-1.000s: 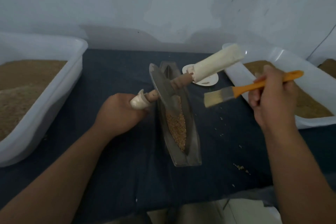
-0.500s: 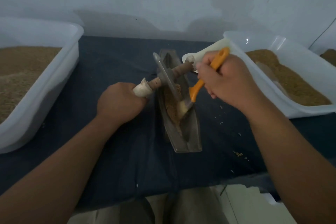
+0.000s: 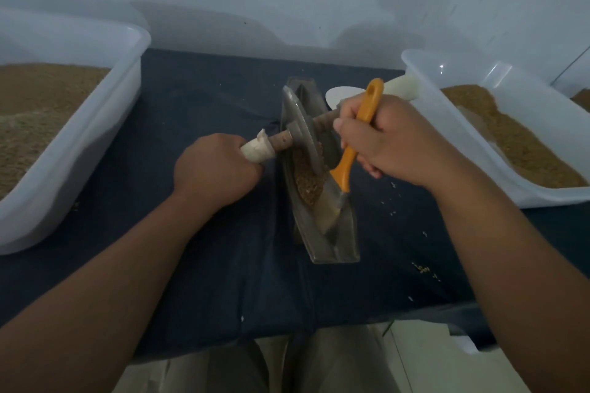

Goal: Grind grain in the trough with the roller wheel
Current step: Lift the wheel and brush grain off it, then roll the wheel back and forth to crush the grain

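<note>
Dark tabletop point(image 3: 255, 281) bears the trough point(image 3: 344, 249), grain point(image 3: 308, 182) inside beneath the roller wheel point(image 3: 300, 124), whose wrapped handle the left hand point(image 3: 214, 169) grips while the right hand point(image 3: 392, 143) clutches an orange brush point(image 3: 343, 166) (bristles seemingly inside the trough).

Head view, steeply down, close.

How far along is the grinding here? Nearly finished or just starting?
Done: grain lies in the trough and the wheel stands in it. In hand: the left hand grips the wheel's handle while the right hand holds a brush, bristles in the trough beside the grain. Left: the grain looks coarse, so most grinding probably remains.
</note>
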`<state>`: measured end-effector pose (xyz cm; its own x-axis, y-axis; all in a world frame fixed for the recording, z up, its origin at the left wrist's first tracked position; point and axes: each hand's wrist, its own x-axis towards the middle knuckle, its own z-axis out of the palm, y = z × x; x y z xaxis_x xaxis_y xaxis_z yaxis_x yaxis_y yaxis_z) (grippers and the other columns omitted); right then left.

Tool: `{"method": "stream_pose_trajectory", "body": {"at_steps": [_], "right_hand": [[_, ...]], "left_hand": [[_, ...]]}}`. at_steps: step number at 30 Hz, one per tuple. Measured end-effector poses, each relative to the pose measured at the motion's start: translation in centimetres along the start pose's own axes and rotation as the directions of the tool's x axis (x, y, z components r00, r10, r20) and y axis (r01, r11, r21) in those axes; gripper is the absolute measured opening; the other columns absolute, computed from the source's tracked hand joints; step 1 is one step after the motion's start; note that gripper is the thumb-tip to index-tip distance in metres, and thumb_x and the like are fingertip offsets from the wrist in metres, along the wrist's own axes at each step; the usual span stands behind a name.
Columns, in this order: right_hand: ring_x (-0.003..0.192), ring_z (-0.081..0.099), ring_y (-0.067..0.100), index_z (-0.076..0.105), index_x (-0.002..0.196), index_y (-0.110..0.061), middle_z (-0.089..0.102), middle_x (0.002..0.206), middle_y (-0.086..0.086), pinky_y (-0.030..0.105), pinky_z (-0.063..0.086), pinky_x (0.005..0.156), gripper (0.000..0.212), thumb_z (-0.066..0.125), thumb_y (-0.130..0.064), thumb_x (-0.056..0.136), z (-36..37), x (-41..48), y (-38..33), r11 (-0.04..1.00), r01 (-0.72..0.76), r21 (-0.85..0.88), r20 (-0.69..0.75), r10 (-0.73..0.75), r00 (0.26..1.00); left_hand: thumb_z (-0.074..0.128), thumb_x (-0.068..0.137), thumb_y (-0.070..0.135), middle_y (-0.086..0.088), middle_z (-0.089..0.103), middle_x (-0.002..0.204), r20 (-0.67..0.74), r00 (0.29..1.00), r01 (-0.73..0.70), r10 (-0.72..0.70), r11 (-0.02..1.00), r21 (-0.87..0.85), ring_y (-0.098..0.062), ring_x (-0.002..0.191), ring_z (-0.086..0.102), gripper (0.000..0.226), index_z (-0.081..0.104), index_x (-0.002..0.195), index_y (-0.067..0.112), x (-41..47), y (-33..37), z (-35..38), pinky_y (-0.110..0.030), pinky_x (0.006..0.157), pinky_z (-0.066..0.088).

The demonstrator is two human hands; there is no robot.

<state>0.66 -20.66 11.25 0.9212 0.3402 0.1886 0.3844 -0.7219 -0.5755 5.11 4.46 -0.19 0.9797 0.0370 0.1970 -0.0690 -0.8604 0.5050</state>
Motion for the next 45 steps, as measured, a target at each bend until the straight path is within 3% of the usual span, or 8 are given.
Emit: {"method": "stream_pose_trajectory", "body": {"at_steps": [13,19,27,31,34,38,41,45], "right_hand": [[0.043,0.060,0.015,0.058,0.073,-0.019,0.062,0.052,0.001,0.021,0.048,0.050,0.035,0.053,-0.034,0.104,0.3,-0.9,0.8,0.999,-0.002,-0.033,-0.180,-0.004,0.984],[0.037,0.051,0.021,0.063,0.073,-0.020,0.055,0.049,0.007,0.022,0.041,0.040,0.030,0.055,-0.029,0.100,-1.8,-3.6,1.7,0.957,0.025,0.289,-0.389,0.093,0.916],[0.041,0.054,0.020,0.064,0.075,-0.025,0.058,0.053,0.007,0.020,0.042,0.043,0.030,0.055,-0.033,0.102,-0.5,-6.5,2.3,0.947,0.026,0.320,-0.413,0.115,0.904],[0.044,0.054,0.025,0.065,0.078,-0.027,0.056,0.054,0.007,0.028,0.040,0.040,0.029,0.055,-0.034,0.104,-1.8,-8.4,3.6,0.899,0.102,0.427,-0.600,0.197,0.775],[0.060,0.068,0.017,0.066,0.093,-0.034,0.069,0.073,0.001,0.026,0.053,0.050,0.023,0.052,-0.044,0.110,-2.6,-10.7,6.7,0.978,0.020,0.206,-0.675,0.127,0.727],[0.093,0.064,-0.002,0.069,0.120,-0.036,0.068,0.103,-0.021,0.025,0.056,0.082,0.023,0.055,-0.047,0.106,-1.1,-12.4,10.9,0.942,-0.183,-0.281,-0.437,0.044,0.898],[0.116,0.060,0.003,0.063,0.137,-0.036,0.065,0.127,-0.015,0.028,0.050,0.096,0.047,0.052,-0.061,0.098,0.4,-12.7,11.5,0.895,-0.205,-0.397,-0.221,0.124,0.967],[0.159,0.016,0.005,0.028,0.162,-0.050,0.026,0.168,-0.023,0.031,0.025,0.125,0.088,0.036,-0.094,0.087,1.1,-13.4,11.5,0.819,-0.210,-0.533,0.048,0.278,0.959]], "left_hand": [[0.064,0.077,0.060,0.011,0.061,0.067,-0.019,1.000,0.019,-0.019,1.000,0.014,-0.013,0.062,0.056,0.030,0.066,0.073,0.031,0.3,-0.2,0.3,-0.027,0.055,0.037],[0.064,0.076,0.060,0.011,0.062,0.066,-0.021,1.000,0.020,-0.020,1.000,0.007,-0.012,0.062,0.058,0.030,0.067,0.072,0.031,0.2,-0.1,0.3,-0.026,0.054,0.039],[0.064,0.076,0.058,0.012,0.062,0.065,-0.011,1.000,0.019,-0.019,1.000,0.016,-0.012,0.062,0.059,0.028,0.065,0.070,0.031,0.1,-0.1,0.1,-0.025,0.053,0.037],[0.064,0.077,0.059,0.011,0.060,0.063,-0.012,1.000,0.012,-0.012,0.999,0.040,-0.010,0.058,0.055,0.031,0.064,0.068,0.029,0.1,-0.1,0.2,-0.025,0.052,0.034],[0.063,0.080,0.058,0.011,0.060,0.062,-0.028,1.000,0.015,-0.014,0.998,0.053,-0.012,0.057,0.055,0.033,0.063,0.066,0.029,-0.1,-0.1,0.2,-0.025,0.052,0.035],[0.058,0.084,0.063,0.010,0.060,0.062,-0.058,0.998,-0.005,0.011,0.995,0.097,-0.015,0.057,0.056,0.040,0.063,0.066,0.028,-0.2,0.2,0.1,-0.026,0.052,0.037],[0.052,0.086,0.066,0.010,0.057,0.059,-0.103,0.994,-0.029,0.042,0.992,0.122,-0.014,0.055,0.055,0.047,0.060,0.062,0.027,-0.2,0.1,0.1,-0.025,0.051,0.034],[0.053,0.087,0.065,0.012,0.056,0.057,-0.127,0.989,-0.059,0.076,0.989,0.133,-0.014,0.053,0.054,0.047,0.057,0.060,0.027,-0.2,-0.1,0.2,-0.024,0.051,0.034]]}}
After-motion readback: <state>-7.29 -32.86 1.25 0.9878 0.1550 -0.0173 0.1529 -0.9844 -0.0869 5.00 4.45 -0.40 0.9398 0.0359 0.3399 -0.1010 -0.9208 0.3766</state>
